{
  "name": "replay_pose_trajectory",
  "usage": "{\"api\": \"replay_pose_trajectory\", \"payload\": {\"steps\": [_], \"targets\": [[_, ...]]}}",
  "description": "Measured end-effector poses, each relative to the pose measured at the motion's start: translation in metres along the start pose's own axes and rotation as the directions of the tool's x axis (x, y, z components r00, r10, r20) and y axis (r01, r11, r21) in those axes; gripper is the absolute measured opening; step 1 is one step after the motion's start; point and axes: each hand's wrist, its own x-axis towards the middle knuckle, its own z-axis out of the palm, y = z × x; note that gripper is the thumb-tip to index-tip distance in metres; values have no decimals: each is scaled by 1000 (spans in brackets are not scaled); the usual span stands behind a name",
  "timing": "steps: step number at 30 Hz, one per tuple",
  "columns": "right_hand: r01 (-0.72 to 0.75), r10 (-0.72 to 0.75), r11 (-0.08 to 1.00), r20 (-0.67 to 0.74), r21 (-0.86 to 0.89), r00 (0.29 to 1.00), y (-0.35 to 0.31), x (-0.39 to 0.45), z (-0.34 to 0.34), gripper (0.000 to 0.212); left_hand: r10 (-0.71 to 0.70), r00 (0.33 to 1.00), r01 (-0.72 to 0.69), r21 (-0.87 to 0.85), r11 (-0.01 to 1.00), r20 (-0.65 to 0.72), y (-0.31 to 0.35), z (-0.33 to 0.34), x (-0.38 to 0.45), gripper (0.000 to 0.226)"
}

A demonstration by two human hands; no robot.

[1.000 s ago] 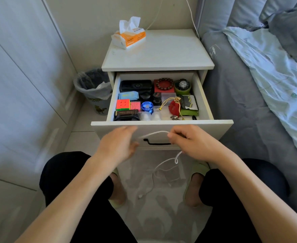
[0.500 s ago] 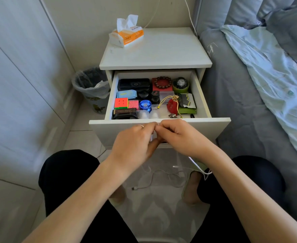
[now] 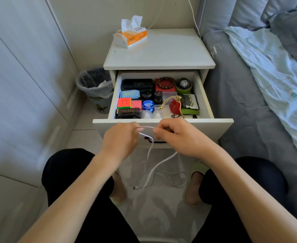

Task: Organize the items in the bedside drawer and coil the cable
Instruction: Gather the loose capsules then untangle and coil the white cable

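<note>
A thin white cable (image 3: 163, 162) is stretched between my two hands just in front of the open drawer (image 3: 163, 121) of the white bedside table. My left hand (image 3: 120, 139) pinches one part of it and my right hand (image 3: 177, 135) pinches another, a short span apart. A small loop hangs between them, and the rest trails down to the floor, where its plug end (image 3: 136, 188) lies. The drawer holds several items packed in rows: a puzzle cube (image 3: 124, 103), a blue round tin (image 3: 148, 105), a bead bracelet (image 3: 165, 83), a watch (image 3: 183, 83) and a red pouch (image 3: 174, 106).
A tissue pack (image 3: 131, 35) lies on the table top. A bin (image 3: 96, 86) with a liner stands left of the table by the wall. The bed (image 3: 260, 95) with a pale sheet runs along the right. My knees and feet flank the floor below the drawer.
My hands met in front of the drawer half a second ago and have now pulled apart again, drawing a short length of cable taut between them. More cable lies gathered on the floor.
</note>
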Motion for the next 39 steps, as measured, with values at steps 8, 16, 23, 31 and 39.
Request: {"api": "replay_pose_trajectory", "payload": {"steps": [8, 16, 23, 31, 39], "targets": [[17, -17, 1000, -31, 14, 999, 5, 1, 1, 28, 245, 966, -255, -130, 958, -86, 17, -15, -12, 22], [-6, 5, 1000, -44, -14, 999, 15, 0, -5, 25, 55, 996, -52, -57, 997, 64, -12, -5, 2, 22], [-10, 13, 998, -46, 58, 999, 20, -2, -4, 25, -77, 997, 73, -244, 967, -8, -26, 1, 20, 30], [17, -15, 999, -75, 32, 997, 23, 7, 4, 24, 293, 956, -280, -214, 936, 30, 21, -18, 1, 22], [-67, 67, 998, -76, -8, 995, 39, -4, -4, 27, -36, 993, 78, -398, 914, 113, -8, -19, 10, 21]]}}
